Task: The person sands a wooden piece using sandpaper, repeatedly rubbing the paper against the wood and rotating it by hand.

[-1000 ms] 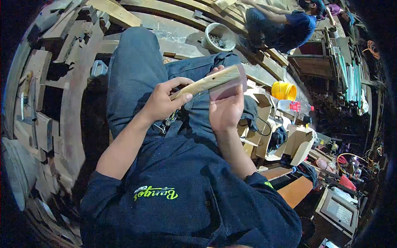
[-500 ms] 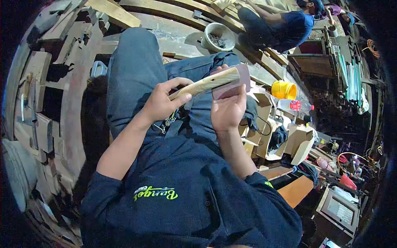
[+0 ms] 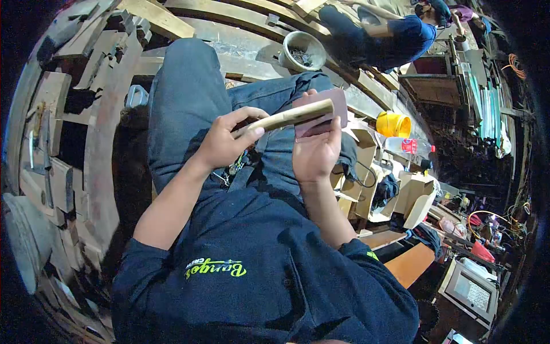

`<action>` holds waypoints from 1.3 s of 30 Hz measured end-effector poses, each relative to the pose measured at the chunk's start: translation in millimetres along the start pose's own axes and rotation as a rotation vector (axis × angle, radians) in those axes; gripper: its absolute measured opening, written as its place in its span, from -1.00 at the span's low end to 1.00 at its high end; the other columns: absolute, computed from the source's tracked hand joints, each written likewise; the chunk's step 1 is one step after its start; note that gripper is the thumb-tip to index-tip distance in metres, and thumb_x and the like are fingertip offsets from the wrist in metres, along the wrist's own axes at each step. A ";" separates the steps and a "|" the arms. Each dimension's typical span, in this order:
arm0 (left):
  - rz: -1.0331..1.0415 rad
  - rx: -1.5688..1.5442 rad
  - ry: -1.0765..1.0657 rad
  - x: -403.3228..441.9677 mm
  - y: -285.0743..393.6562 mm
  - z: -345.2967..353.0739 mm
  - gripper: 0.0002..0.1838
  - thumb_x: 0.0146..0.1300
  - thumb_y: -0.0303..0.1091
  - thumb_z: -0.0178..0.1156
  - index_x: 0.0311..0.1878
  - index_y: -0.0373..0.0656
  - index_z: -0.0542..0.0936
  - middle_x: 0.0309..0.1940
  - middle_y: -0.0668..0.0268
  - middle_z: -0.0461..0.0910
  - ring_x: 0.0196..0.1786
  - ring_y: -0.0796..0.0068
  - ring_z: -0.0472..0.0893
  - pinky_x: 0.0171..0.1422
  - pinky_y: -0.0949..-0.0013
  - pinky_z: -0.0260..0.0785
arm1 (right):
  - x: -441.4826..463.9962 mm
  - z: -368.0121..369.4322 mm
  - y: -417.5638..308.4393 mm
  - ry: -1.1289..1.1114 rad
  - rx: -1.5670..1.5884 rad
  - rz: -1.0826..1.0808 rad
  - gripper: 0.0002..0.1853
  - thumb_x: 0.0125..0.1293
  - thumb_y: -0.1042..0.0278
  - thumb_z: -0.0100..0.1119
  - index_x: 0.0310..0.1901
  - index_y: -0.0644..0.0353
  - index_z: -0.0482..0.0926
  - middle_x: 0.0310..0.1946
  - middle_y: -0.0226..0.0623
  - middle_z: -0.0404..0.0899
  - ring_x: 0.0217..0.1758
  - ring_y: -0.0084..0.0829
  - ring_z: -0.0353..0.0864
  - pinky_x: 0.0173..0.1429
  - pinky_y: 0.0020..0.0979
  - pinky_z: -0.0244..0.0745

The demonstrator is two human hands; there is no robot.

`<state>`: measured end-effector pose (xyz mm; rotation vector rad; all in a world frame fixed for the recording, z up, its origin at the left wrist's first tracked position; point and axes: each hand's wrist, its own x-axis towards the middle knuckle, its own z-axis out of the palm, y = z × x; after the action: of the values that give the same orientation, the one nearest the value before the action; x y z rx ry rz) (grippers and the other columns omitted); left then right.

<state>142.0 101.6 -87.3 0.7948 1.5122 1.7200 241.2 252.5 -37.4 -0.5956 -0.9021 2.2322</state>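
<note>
My left hand is closed round the near end of a pale wooden piece, thumb on one side and fingers on the other. The piece points right and slightly up, turned so that a narrow face shows. Under its far end lies a reddish-brown sheet, perhaps sandpaper, which my right hand supports from below with the thumb at its edge and fingertips showing beyond it. Both hands are above my lap.
A bucket with dark scraps stands beyond my knees. A co-worker sits at the upper right. To the right are a yellow container, a plastic bottle and an open cardboard box. Planks lie left.
The wooden piece has rolled in my left hand, so its broad face with the dark spot no longer shows. More of the sheet is visible around its far end. The co-worker's legs have shifted left.
</note>
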 end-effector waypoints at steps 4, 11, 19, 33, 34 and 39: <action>-0.025 -0.042 0.046 0.0 1.7 3.2 -0.64 0.34 -0.41 0.26 0.19 -0.21 0.57 -0.07 0.34 0.62 -0.10 0.60 0.56 0.02 0.47 0.45 | 1.1 2.6 -4.4 0.013 -0.006 0.008 -0.42 0.61 0.00 -0.37 0.41 0.31 0.19 0.36 -0.07 0.35 0.45 -0.17 0.31 0.57 -0.11 0.15; 0.253 0.310 0.045 -0.8 9.8 8.8 -0.48 0.17 -0.53 0.30 0.26 -0.20 0.55 -0.04 0.12 0.62 -0.01 0.21 0.62 0.13 0.25 0.46 | 1.4 4.4 -7.7 -0.011 -0.047 0.004 -0.41 0.62 0.03 -0.52 0.44 0.31 0.16 0.42 -0.06 0.27 0.47 -0.12 0.27 0.58 -0.07 0.12; 0.281 0.379 0.093 -2.5 15.2 16.8 -0.49 0.21 -0.52 0.28 0.28 -0.22 0.54 -0.09 0.07 0.62 -0.04 0.13 0.63 0.08 0.24 0.48 | -11.1 15.0 3.2 -0.017 -0.031 0.012 -0.40 0.63 0.01 -0.48 0.44 0.34 0.14 0.38 -0.08 0.31 0.47 -0.16 0.29 0.58 -0.11 0.13; 0.279 0.403 0.094 -3.4 9.2 8.8 -0.56 0.23 -0.47 0.29 0.21 -0.23 0.58 -0.09 0.06 0.62 -0.05 0.13 0.63 0.05 0.23 0.48 | 5.2 1.9 -3.4 -0.032 -0.023 0.008 -0.40 0.63 0.01 -0.49 0.41 0.34 0.19 0.34 -0.02 0.34 0.44 -0.10 0.32 0.59 -0.06 0.11; 0.275 0.402 0.059 -3.7 6.9 8.6 -0.57 0.24 -0.45 0.30 0.20 -0.24 0.58 -0.08 0.06 0.62 -0.04 0.11 0.63 0.06 0.22 0.48 | 8.7 4.7 -8.0 0.012 -0.003 -0.042 -0.39 0.62 -0.01 -0.50 0.40 0.33 0.20 0.34 -0.01 0.34 0.45 -0.10 0.31 0.59 -0.05 0.12; 0.276 0.370 0.184 2.0 11.7 9.4 -0.56 0.26 -0.44 0.28 0.22 -0.22 0.58 -0.07 0.07 0.63 0.01 0.12 0.64 0.11 0.23 0.47 | -9.8 8.0 11.8 0.043 0.017 0.007 -0.47 0.61 0.07 -0.26 0.42 0.27 0.20 0.40 -0.15 0.32 0.47 -0.18 0.29 0.56 -0.13 0.14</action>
<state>147.3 107.7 -74.5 1.1016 1.9576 1.7708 238.4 235.5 -39.1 -0.6369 -0.8594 2.2229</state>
